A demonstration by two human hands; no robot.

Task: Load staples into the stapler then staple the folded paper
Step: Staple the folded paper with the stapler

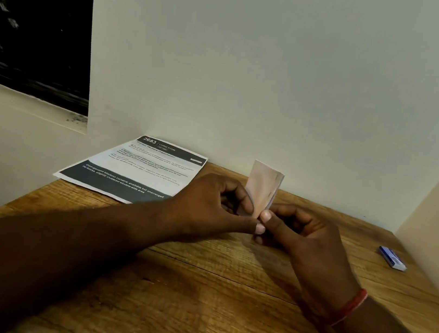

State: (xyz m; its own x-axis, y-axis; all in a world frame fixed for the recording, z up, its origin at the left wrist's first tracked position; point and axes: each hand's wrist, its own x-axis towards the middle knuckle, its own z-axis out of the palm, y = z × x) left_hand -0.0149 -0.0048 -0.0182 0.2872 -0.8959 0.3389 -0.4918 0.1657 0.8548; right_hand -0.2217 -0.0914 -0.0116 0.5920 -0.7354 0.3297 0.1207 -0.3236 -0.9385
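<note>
A small folded paper, pale pinkish, stands upright above the wooden table near the back wall. My left hand pinches its lower left edge and my right hand pinches its lower right edge, fingertips meeting at the bottom. A dark shape sits under my left fingers; I cannot tell what it is. A small blue and white staple box lies on the table to the right, apart from both hands. No stapler is visible.
A printed sheet with a dark header and dark band lies flat at the back left of the wooden table. White walls close the back and right sides. A dark window panel is at upper left.
</note>
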